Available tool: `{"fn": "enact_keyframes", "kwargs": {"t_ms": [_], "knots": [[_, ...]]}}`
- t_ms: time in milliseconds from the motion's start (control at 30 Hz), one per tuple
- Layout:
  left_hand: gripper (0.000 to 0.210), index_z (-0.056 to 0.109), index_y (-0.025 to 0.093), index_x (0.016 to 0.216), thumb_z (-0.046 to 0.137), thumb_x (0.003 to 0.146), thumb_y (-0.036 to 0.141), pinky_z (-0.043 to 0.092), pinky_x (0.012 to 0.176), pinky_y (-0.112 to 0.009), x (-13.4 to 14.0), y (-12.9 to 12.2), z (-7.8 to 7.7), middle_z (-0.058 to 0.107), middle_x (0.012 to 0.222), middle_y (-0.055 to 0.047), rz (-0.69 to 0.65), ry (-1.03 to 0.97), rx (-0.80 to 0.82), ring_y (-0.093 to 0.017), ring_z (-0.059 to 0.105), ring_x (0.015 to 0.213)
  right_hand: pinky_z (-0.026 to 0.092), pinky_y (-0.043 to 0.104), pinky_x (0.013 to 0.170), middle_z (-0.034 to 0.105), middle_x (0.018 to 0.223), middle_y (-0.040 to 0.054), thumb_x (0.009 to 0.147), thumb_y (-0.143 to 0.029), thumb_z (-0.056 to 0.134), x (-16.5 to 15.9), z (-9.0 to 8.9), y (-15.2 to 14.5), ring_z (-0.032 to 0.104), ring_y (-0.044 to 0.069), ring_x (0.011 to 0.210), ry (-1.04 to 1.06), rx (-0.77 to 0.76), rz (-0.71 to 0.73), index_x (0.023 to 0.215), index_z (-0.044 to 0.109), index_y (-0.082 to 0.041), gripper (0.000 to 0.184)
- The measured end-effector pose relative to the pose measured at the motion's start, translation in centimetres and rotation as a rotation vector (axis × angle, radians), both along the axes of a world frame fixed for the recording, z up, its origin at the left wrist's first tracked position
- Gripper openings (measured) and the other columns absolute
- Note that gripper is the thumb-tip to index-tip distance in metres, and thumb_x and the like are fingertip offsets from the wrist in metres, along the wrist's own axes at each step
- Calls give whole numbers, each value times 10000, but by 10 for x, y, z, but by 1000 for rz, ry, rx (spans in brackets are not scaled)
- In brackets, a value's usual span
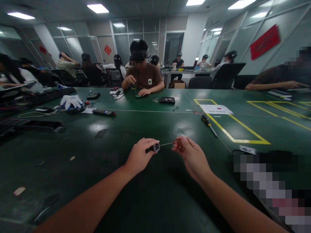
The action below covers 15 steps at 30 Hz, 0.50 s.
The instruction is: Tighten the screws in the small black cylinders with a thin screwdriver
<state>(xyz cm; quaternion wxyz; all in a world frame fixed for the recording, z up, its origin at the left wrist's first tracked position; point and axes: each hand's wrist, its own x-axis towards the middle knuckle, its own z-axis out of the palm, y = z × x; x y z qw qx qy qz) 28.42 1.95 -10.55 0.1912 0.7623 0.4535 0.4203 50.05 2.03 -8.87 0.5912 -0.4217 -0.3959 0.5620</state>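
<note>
Near the middle of the green table (104, 181), my left hand (138, 157) pinches a small dark cylinder (156, 147) between thumb and fingers. Its pale, ring-shaped end faces right, and the inside is too small to make out. A thin metal rod (166, 144) runs from that end to my right hand (193, 157), whose fingers close around its reddish end. I cannot tell whether the rod's tip sits inside the cylinder or only touches it.
A yellow-and-black screwdriver (209, 125) lies ahead to the right, near a white sheet (216, 109) and yellow tape (250, 141). A dark pen-like tool (104, 112) and white gloves (72, 102) lie ahead to the left. Across the table, a person (143, 72) handles small parts.
</note>
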Motion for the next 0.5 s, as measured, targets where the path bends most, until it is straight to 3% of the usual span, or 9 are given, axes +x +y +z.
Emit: {"fn": "enact_keyframes", "kwargs": {"t_ms": [100, 300, 500], "knots": [[408, 722, 259, 1195, 730, 838, 61, 457, 1122, -515, 0, 0, 2, 733, 1218, -49, 1, 2, 2, -231, 665, 1158, 571, 384, 713, 585, 678, -1, 832, -547, 736, 3, 4, 2, 567, 166, 622, 79, -116, 86, 794, 677, -204, 351], [419, 716, 264, 1207, 732, 834, 74, 415, 1163, -554, 2, 0, 2, 731, 1223, -49, 25, 2, -28, -237, 665, 1165, 573, 389, 777, 686, 854, 35, 898, -555, 671, 0, 6, -5, 648, 200, 772, -112, 137, -83, 938, 689, -228, 330], [416, 715, 258, 1207, 752, 828, 91, 421, 1157, -549, 1, 0, 1, 730, 1220, -51, 30, 1, -15, -239, 663, 1163, 557, 403, 838, 708, 900, 42, 951, -555, 613, 1, 2, -9, 683, 211, 833, -287, 225, -101, 1008, 681, -225, 341]]}}
